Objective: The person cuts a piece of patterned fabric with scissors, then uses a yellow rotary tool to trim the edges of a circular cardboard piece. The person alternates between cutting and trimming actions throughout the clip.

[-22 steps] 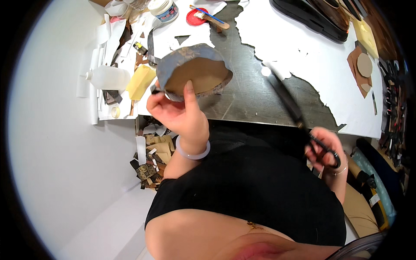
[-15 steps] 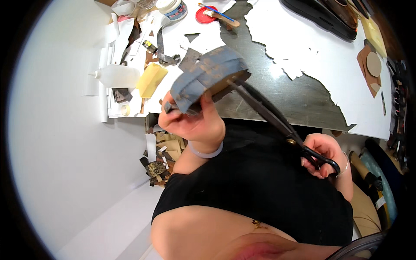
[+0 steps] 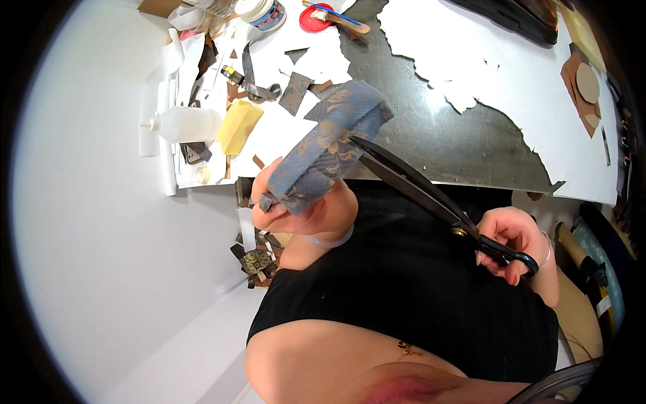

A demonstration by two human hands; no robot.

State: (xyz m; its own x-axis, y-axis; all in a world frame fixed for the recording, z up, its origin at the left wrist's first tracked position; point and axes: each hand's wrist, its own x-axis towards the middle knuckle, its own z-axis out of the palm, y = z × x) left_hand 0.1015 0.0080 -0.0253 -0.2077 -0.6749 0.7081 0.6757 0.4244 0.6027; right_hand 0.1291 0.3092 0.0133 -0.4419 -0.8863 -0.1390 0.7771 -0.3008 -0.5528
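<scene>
From afar, my left hand [image 3: 330, 212] held a blue-grey flowered fabric band [image 3: 330, 145] above the dark-and-white table [image 3: 431, 155], my right hand [image 3: 508, 232] long black metal scissors [image 3: 431, 196], which I feared might slip and nick it.

Translucent bottle [image 3: 192, 124] just beside yellow block [image 3: 240, 126]. Brush [image 3: 350, 24] across red lid [image 3: 313, 21]. Top right: dark item [image 3: 518, 19], probably footwear, partly cropped.

The head-worn fisheye looks down, from close above, at the worktable [image 3: 447, 151].
</scene>
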